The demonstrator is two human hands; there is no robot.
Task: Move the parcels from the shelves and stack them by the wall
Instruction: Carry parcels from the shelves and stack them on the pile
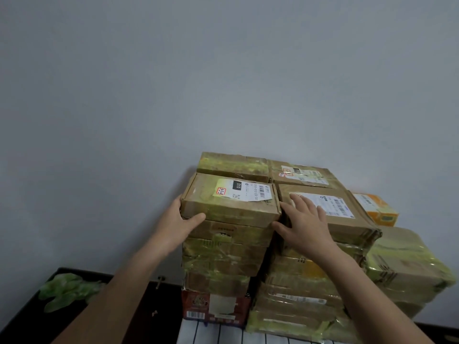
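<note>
The left grip (178, 219) clasps the labelled parcel (231, 209) atop a taped stack (223, 256) by the grey wall (223, 83) — the right grip (306, 219), fingers spread flat, rests on the neighbouring parcel (359, 225) beside it.

Open room left of the parcel stack (223, 256); wall (149, 95) behind.

A: Parcel status?
B: Brown cardboard parcels (223, 259), yellow-green tape, stacked in columns against the wall (173, 83).
A: Top layer?
B: Top-left parcel (228, 197) flat, white label up. Right parcel (352, 219) just beside it, also labelled. Rear parcels (233, 165) behind them. Orange box (377, 209) far right, lower.
</note>
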